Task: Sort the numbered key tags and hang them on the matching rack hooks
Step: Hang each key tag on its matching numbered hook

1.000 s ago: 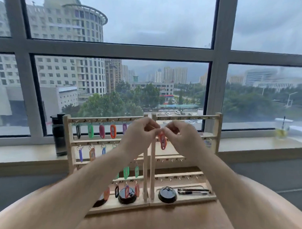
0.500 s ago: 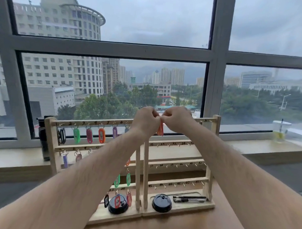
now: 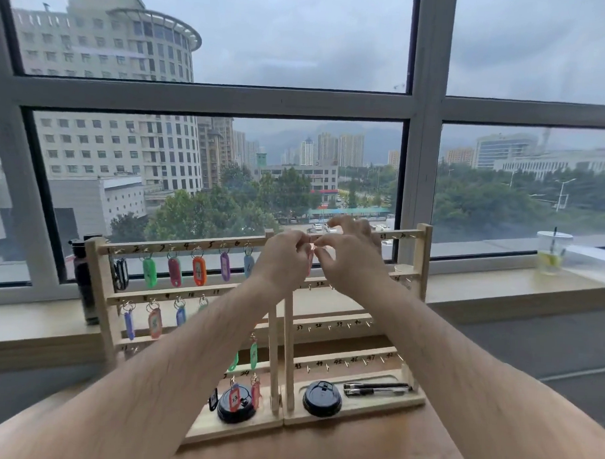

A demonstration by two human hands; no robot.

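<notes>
Left rack (image 3: 101, 291), at the table's (image 3: 355, 447) far edge: coloured tags hang from its upper rails. Centre: left hand (image 3: 283, 261) and right hand (image 3: 353, 265) both pinch the ring of a red key tag (image 3: 309, 264), at the left end of the right rack's (image 3: 421, 268) top rail.

High-rise office: big window (image 3: 230, 99) overlooking city.

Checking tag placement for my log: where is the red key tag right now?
Head view, centre: the red key tag hangs between the left hand and right hand, both pinching its ring, at the top rail of the right rack.
</notes>
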